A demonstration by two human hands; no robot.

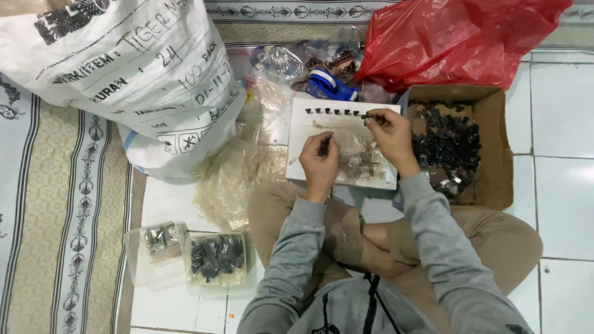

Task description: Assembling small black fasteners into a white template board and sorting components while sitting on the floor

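On the tiled floor (563,111), a smudged white board (309,167); right hand (391,139) pinches a small dark piece (366,115), left hand (319,162) closed, perhaps on another.

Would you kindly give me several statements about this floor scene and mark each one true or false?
1. The right hand pinches a small dark piece at the end of a row on the white board. True.
2. The cardboard box of dark pieces sits to the person's left. False: it is on their right.
3. The left hand lies flat on the floor tiles. False: it is over the board, fingers curled on a small dark piece.
4. A red plastic bag lies beyond the box. True.
5. Two clear plastic tubs sit by the left knee. True.
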